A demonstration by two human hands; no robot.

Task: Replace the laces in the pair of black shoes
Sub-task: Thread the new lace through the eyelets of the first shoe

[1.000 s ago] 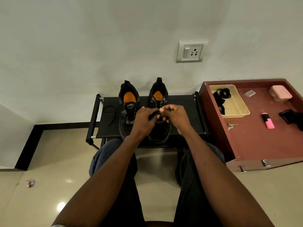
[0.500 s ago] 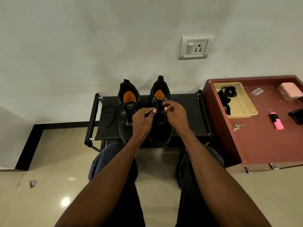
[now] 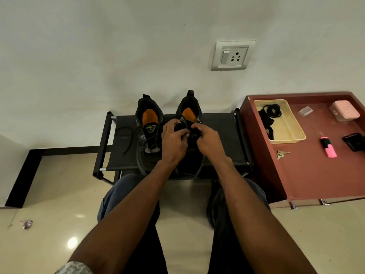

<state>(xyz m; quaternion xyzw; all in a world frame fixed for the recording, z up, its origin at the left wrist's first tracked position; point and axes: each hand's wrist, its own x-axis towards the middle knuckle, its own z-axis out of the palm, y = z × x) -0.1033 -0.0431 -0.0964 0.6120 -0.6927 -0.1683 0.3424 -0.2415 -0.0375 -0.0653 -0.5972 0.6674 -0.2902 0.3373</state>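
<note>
Two black shoes with orange insoles stand side by side on a low black rack [image 3: 217, 139]. The left shoe [image 3: 149, 123] has a loose black lace [image 3: 126, 135] trailing off to its left. Both hands work over the tongue of the right shoe [image 3: 189, 113]. My left hand [image 3: 173, 141] has its fingers curled over the tongue area and pinches something dark there. My right hand [image 3: 207, 141] is curled beside it, fingertips pinching the black lace at the eyelets. The hands hide most of the right shoe's lacing.
A maroon cabinet top [image 3: 308, 175] on the right carries a cream tray [image 3: 292, 133] with black laces [image 3: 273, 111], keys [image 3: 281, 154], a pink highlighter [image 3: 328, 149], a pink box [image 3: 344, 110] and a black item [image 3: 355, 142]. A wall socket [image 3: 232, 55] sits above. My knees are below the rack.
Both hands have shifted a little farther up the right shoe's tongue and come closer together. The head view has tilted slightly.
</note>
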